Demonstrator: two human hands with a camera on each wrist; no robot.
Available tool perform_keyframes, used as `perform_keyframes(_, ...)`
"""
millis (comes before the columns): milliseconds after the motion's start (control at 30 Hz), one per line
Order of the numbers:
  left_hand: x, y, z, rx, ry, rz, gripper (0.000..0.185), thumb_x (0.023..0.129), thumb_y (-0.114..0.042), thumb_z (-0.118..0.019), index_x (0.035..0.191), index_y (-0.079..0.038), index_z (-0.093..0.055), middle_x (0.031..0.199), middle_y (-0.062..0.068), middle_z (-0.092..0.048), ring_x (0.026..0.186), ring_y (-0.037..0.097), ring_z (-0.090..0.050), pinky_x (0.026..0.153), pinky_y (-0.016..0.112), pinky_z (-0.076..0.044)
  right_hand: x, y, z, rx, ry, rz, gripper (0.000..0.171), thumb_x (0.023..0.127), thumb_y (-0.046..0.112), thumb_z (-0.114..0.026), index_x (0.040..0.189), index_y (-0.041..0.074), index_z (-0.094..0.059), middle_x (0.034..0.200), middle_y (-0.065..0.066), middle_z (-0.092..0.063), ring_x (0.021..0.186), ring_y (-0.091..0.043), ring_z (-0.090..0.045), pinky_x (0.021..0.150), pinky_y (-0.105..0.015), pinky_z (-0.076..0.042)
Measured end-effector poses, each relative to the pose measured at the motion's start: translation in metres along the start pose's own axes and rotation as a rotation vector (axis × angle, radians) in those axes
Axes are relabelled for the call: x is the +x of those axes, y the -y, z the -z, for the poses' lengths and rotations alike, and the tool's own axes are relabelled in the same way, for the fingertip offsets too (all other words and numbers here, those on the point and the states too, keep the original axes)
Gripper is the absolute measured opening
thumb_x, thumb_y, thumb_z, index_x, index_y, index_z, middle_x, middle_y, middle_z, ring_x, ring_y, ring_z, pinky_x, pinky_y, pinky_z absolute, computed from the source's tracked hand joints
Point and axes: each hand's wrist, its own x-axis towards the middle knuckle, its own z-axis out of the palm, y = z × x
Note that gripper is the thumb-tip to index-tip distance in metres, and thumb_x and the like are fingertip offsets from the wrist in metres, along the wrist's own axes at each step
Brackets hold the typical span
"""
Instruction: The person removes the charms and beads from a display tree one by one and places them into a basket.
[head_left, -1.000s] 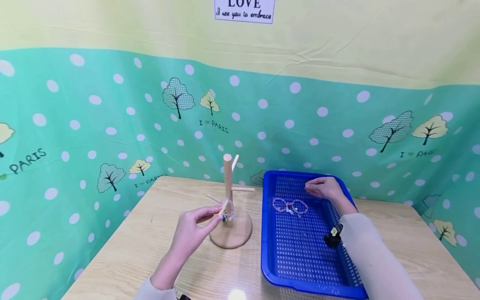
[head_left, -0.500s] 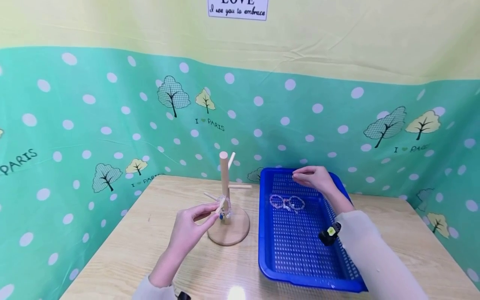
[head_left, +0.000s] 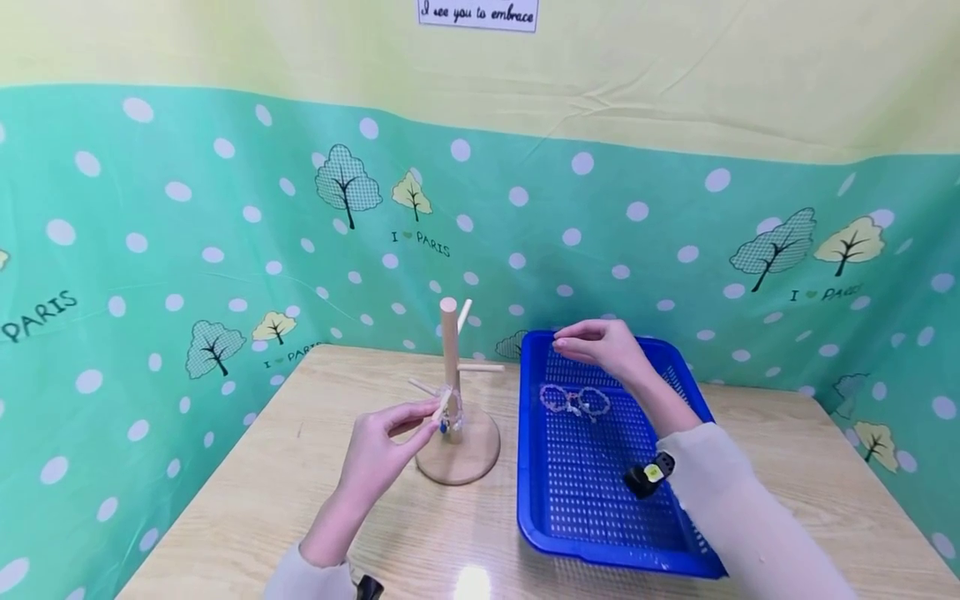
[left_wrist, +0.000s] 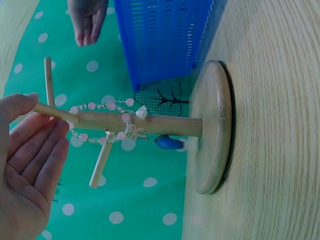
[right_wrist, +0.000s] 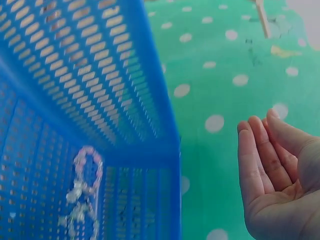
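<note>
If the left hand [head_left: 381, 450] pulls sideways on the peg [left_wrist: 57, 113], the stand [head_left: 450, 350] could well tip or swivel, because force at a peg's tip has leverage over the round base. The hung bracelet [left_wrist: 125, 118], with its blue charm [left_wrist: 170, 143], lies around the post close to the held peg; which peg bears it I cannot tell, so a jolt might shake it loose. In the basket [head_left: 528, 450], 2 loose bracelets [head_left: 574, 406] lie side by side with their charms bunched together, and lifting 1 could snag the other.

As for the fingers, the left thumb and fingertips pinch the peg near its outer end, with the remaining fingers slightly bent below. They seem not to grip the beads, though 1 bead lies very near them. The right hand [head_left: 609, 350] is by the basket's far end, its fingers together and gently bent, the thumb close to them, holding nothing and well apart from the loose bracelets.
</note>
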Motion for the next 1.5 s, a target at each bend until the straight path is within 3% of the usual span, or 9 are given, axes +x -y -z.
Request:
perform_keyframes(233,0.001,-0.002,0.001,0.014,0.007,0.011,0.023,0.084,-0.005,-0.079,0.107,-0.006,-0.077,0.107,0.009,-0.077,0.097,0.025,-0.075,0.087,0.028,-0.063,-0.005,0.013,-0.019,-0.023,0.036,0.044,0.032,0.093,0.016,-0.071,0.117,-0.005,-0.069,0.115,-0.019,-0.073,0.1,-0.016,-0.074,0.095,-0.034,-0.06)
perform_keyframes(500,0.003,-0.002,0.005,0.017,0.043,0.023,0.024,0.086,-0.011,-0.078,0.11,-0.007,-0.076,0.109,0.008,-0.077,0.1,0.024,-0.074,0.088,0.03,-0.063,-0.012,0.022,-0.044,-0.067,0.072,0.06,0.03,0.091,0.019,-0.074,0.114,0.0,-0.073,0.111,-0.015,-0.074,0.101,-0.024,-0.073,0.09,-0.031,-0.063)
perform_keyframes(700,0.009,0.0,0.006,-0.056,0.072,0.026,0.021,0.09,-0.015,-0.074,0.109,-0.007,-0.075,0.109,0.009,-0.077,0.104,0.025,-0.073,0.089,0.029,-0.063,-0.018,0.028,-0.058,-0.155,0.085,0.108,0.026,0.089,0.022,-0.076,0.109,0.005,-0.075,0.101,-0.008,-0.077,0.094,-0.023,-0.072,0.089,-0.037,-0.063)
perform_keyframes(967,0.022,0.011,0.008,-0.038,0.004,0.034,0.019,0.097,-0.016,-0.065,0.11,-0.005,-0.074,0.109,0.012,-0.076,0.103,0.026,-0.073,0.087,0.025,-0.063,-0.02,0.032,-0.071,-0.23,0.038,0.167,0.017,0.089,0.023,-0.077,0.099,0.011,-0.079,0.094,-0.006,-0.077,0.084,-0.014,-0.069,0.079,-0.03,-0.061)
perform_keyframes(1200,0.029,0.021,0.001,-0.087,0.022,0.113,0.021,0.095,-0.009,-0.067,0.114,-0.001,-0.072,0.114,0.017,-0.074,0.108,0.031,-0.071,0.09,0.031,-0.063,-0.023,0.035,-0.077,-0.28,-0.005,0.137,0.011,0.089,0.022,-0.076,0.096,0.014,-0.079,0.093,-0.003,-0.077,0.086,-0.016,-0.068,0.08,-0.03,-0.062)
perform_keyframes(1500,0.035,0.027,-0.01,-0.11,0.071,0.205,0.025,0.093,-0.005,-0.069,0.118,-0.001,-0.07,0.115,0.018,-0.073,0.106,0.029,-0.071,0.089,0.026,-0.062,-0.025,0.042,-0.077,-0.299,-0.015,0.098,0.01,0.09,0.022,-0.076,0.095,0.014,-0.079,0.093,-0.003,-0.077,0.087,-0.017,-0.068,0.08,-0.031,-0.062)
